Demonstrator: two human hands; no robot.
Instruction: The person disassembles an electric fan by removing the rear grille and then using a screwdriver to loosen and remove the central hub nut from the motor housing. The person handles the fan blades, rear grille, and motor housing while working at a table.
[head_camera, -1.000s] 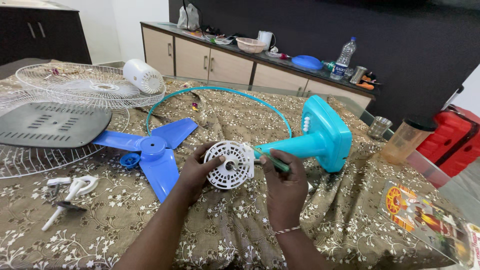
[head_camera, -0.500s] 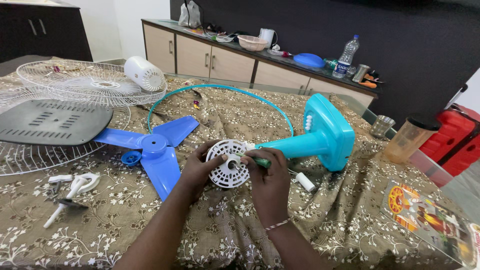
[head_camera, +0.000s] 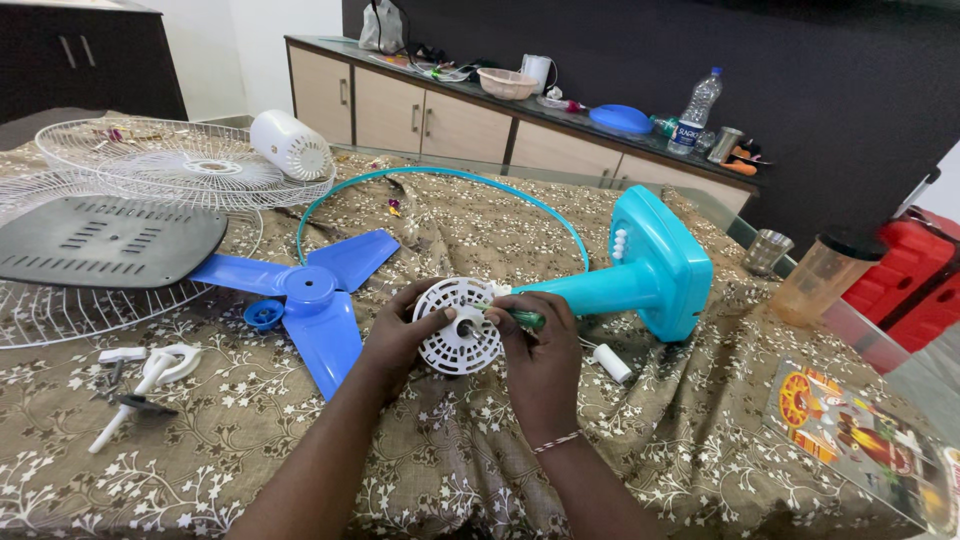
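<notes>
A bench (head_camera: 700, 470) draped in a brown cloth with a pale flower print fills the head view, with a long sideboard (head_camera: 440, 125) of cluttered oddments against the dark wall behind. Since a second ago the right hand (head_camera: 535, 355) has swung in from beside the turquoise fan stand (head_camera: 640, 270) and brought the green-handled screwdriver (head_camera: 515, 317) across to the middle of the white round motor cover (head_camera: 458, 326); over the last half second it barely shifts, so the tip now looks settled at the hub, which suggests work on a fastening there, though the tip itself is too small to make out. The left hand (head_camera: 400, 335) grasps the cover's left rim, thumb laid across its slotted face, holding it tilted up off the cloth at the end of the stand's neck. The right hand is closed around the screwdriver handle, wrist bent inward, forearm coming up from the lower edge. A blue fan blade (head_camera: 310, 295) lies just left, and a small white cylinder (head_camera: 608, 362) is now uncovered by the right wrist.
</notes>
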